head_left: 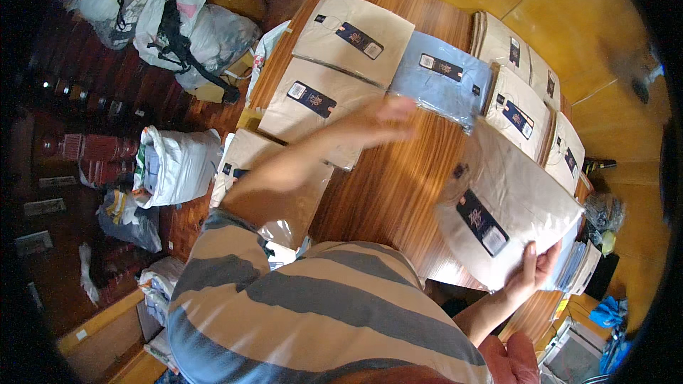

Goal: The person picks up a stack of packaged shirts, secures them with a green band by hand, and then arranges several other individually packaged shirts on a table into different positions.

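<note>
My right hand grips the lower right corner of a beige folded garment in a clear plastic bag, thumb on top. A dark label is on its front, and the package is tilted and slightly blurred above the table. My left hand is smeared by motion over the table, fingers loosely stretched and nothing visible in them. Just beyond it lies a light blue bagged garment. My left forearm passes over a beige bagged garment and partly covers another nearer me.
The wooden table also bears a beige package at the far left and stacked beige packages along the right. White plastic bags stand on the floor to the left. A yellow wall rises beyond the table.
</note>
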`<state>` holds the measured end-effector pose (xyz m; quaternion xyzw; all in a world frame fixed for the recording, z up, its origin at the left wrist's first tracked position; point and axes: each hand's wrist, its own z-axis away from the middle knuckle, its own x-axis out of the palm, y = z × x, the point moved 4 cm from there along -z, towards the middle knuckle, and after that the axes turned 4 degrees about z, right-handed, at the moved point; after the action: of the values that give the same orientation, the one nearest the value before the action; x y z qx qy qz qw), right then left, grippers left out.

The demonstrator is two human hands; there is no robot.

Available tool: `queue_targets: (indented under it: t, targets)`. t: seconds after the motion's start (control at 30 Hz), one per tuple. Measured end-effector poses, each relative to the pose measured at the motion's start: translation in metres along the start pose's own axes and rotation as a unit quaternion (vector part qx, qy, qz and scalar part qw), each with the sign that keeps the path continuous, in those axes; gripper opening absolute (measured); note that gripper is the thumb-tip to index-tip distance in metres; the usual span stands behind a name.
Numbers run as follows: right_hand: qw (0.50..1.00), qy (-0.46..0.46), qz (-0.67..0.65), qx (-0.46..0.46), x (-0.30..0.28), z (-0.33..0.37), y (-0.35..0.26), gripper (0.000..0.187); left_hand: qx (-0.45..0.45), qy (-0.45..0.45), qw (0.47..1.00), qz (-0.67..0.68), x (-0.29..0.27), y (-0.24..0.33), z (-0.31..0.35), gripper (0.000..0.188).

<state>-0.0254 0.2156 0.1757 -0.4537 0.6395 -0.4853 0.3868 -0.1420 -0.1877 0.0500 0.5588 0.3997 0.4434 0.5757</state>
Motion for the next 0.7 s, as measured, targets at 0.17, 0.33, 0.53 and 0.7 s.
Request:
queue_targets:
  t: [0.17, 0.33, 0.53, 0.7]
  targets:
    - [0.999, 0.009, -0.041, -0.025, 0.005, -0.007, -0.002, 0.064, -0.092, -0.113, 0.944, 0.298, 0.115, 0.029, 0.064, 0.063]
    - [0.998, -0.037, 0.014, 0.058, 0.022, 0.005, 0.035, 0.059, -0.176, -0.082, 0.951, 0.243, 0.115, -0.005, 0.1, 0.054]
    - [0.986, -0.1, -0.049, 0.125, 0.05, 0.025, 0.062, 0.057, -0.204, -0.079, 0.976, 0.012, 0.038, 0.003, 0.108, 0.053]
    - [0.994, -0.056, -0.03, 0.087, 0.054, 0.03, 0.054, 0.054, 0.021, 0.051, 0.952, -0.3, -0.041, -0.011, 0.02, 0.059]
